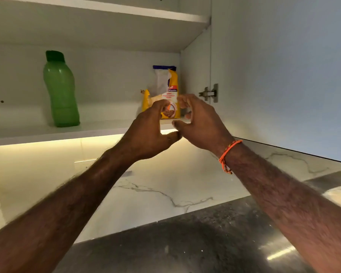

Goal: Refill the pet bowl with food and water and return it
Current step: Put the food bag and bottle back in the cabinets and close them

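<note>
A yellow and white pet food bag (170, 83) stands upright at the right end of the lower cabinet shelf (47, 133), its top folded over. Both my hands are raised in front of it. My left hand (146, 133) has its fingers curved over the bag's lower left part, thumb pointing right below the shelf edge. My right hand (201, 123), with an orange band on the wrist, has its fingers curved at the bag's right side. Neither hand plainly grips the bag. No pet bowl is in view.
A green plastic bottle (60, 91) with a dark green cap stands on the same shelf, to the left. The white cabinet door (283, 75) hangs open on the right by its hinge (210, 93). Below are a lit marble backsplash (146, 184) and a dark speckled countertop (185, 243).
</note>
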